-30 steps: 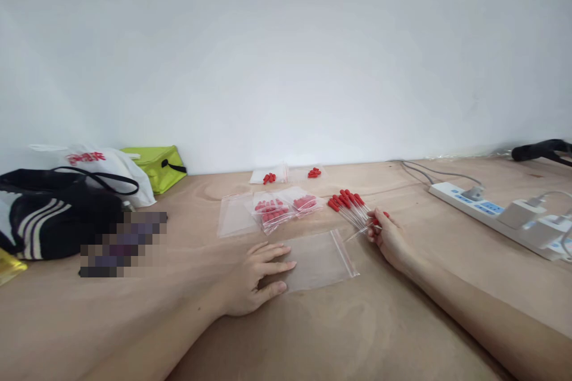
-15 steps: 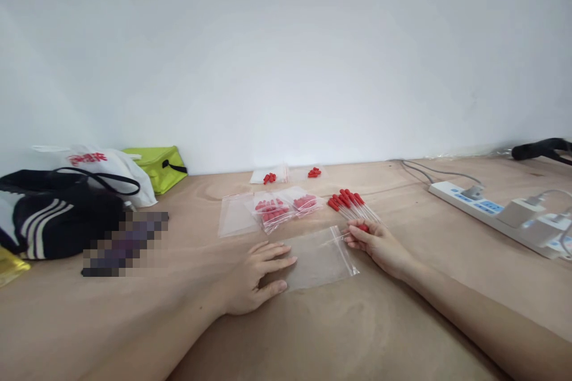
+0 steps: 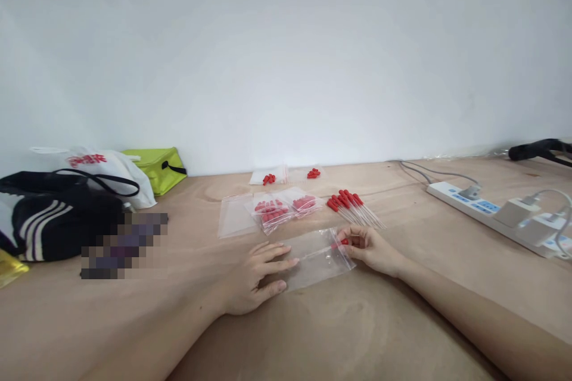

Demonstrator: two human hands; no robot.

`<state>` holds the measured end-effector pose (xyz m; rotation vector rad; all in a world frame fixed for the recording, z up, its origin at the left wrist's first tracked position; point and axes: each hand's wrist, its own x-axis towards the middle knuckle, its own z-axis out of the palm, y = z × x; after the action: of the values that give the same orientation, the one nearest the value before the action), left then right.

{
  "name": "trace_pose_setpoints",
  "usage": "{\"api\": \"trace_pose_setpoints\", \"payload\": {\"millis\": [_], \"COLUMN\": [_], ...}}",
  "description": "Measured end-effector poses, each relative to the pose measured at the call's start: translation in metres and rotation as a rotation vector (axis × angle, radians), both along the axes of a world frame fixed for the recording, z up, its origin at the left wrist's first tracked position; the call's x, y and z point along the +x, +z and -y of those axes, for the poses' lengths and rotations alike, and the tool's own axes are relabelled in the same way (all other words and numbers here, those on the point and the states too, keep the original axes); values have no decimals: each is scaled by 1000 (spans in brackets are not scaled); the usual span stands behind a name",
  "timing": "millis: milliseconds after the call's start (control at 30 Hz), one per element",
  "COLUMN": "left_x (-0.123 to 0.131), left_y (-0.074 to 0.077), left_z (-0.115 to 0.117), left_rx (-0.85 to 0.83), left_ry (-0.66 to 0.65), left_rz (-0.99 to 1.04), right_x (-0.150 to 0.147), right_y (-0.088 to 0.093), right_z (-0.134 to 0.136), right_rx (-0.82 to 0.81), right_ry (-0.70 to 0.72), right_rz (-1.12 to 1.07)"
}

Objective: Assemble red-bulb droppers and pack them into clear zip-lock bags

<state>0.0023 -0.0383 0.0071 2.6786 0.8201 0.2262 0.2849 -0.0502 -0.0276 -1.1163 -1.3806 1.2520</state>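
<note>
A clear zip-lock bag (image 3: pixel 308 271) lies flat on the wooden table. My left hand (image 3: pixel 254 280) rests with its fingers spread on the bag's left end. At the bag's right end, by the zip strip, my right hand (image 3: pixel 369 250) pinches the red rubber bulb of a dropper (image 3: pixel 343 242). Its thin clear tube points left inside the bag, toward my left fingertips. Just beyond my right hand, several more droppers (image 3: pixel 351 201) lie fanned out, red bulbs away from me. Filled bags of red pieces (image 3: pixel 272 209) lie behind the flat bag.
An empty-looking clear bag (image 3: pixel 239 214) is left of the filled ones. Two small red piles (image 3: pixel 269 179) sit on bags near the wall. A power strip (image 3: pixel 473 205) with plugs and cables is at the right. A black bag (image 3: pixel 67 214) and a green bag (image 3: pixel 158 168) stand left.
My right hand has moved slightly left, sliding the dropper's tube from the bag's mouth into the bag. My left hand has stayed in place.
</note>
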Motion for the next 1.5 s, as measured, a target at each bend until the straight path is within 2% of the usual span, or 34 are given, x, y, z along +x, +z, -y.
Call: {"api": "trace_pose_setpoints", "payload": {"millis": [100,233,500,567,700,767,900,1033,1300,1500], "left_x": [1,3,2,1,0,0,0,0,0,0], "left_y": [1,3,3,0,-7,-10,-9,-7,-7,-8], "left_z": [1,2,0,1,3,3,1,0,1,0], "left_rx": [14,32,-15,-1,79,69,16,-12,-23,-16], "left_ry": [-10,-34,-69,-60,-1,16,44,31,26,22], "left_rz": [5,-33,-4,17,117,118,36,6,0,12], "right_x": [-2,-6,-10,-7,8,17,22,11,0,-5], "right_y": [0,-2,1,2,6,11,22,25,30,37], "right_z": [0,-1,3,2,-11,-23,-48,-67,-77,-75], "right_rx": [-34,-14,289,313,381,402,294,168,-33,-92], "right_ry": [39,-23,31,-64,-378,-462,-543,-586,-526,-503], "right_rz": [11,85,385,428,589,691,946,1110,1226,1264]}}
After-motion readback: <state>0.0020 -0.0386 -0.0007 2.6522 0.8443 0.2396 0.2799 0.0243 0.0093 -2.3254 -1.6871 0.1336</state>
